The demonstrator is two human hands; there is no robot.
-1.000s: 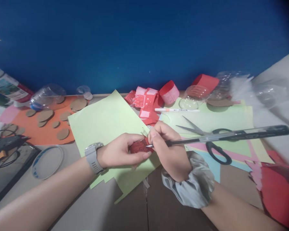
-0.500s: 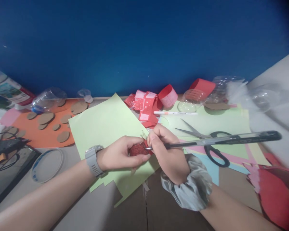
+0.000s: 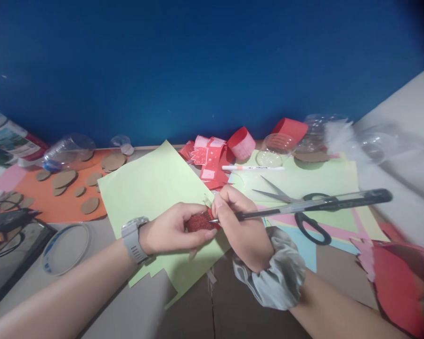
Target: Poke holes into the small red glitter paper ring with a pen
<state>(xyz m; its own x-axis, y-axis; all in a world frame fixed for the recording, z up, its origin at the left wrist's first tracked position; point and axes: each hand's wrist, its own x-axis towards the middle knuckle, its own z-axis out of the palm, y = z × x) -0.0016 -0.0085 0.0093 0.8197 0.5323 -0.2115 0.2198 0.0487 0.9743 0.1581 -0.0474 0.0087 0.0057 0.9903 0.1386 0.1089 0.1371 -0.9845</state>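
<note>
My left hand (image 3: 169, 228), with a grey watch (image 3: 136, 238) at the wrist, is closed around a small red piece with a dark mesh pattern (image 3: 199, 221). In my right hand (image 3: 245, 226) is a black pen (image 3: 304, 205), its tip at the right end of the patterned piece. The pen's barrel points out to the right. Fingertips of the right hand also meet the top edge of that red piece, near a pale green scrap (image 3: 209, 199). Under both hands lies a light green paper sheet (image 3: 151, 176), its lower edge cut in steps.
Black-handled scissors (image 3: 313, 230) lie open on stacked coloured paper at right. Behind the hands are red paper pieces (image 3: 212, 157) and a white marker (image 3: 252, 168). Cardboard discs (image 3: 64, 179) rest on orange paper at left, near a clear plastic bottle (image 3: 70, 150) and a tape ring (image 3: 67, 248).
The view has shifted slightly, so most things sit a little lower and further left. The pen's far end has swung a little; both hands keep their hold.
</note>
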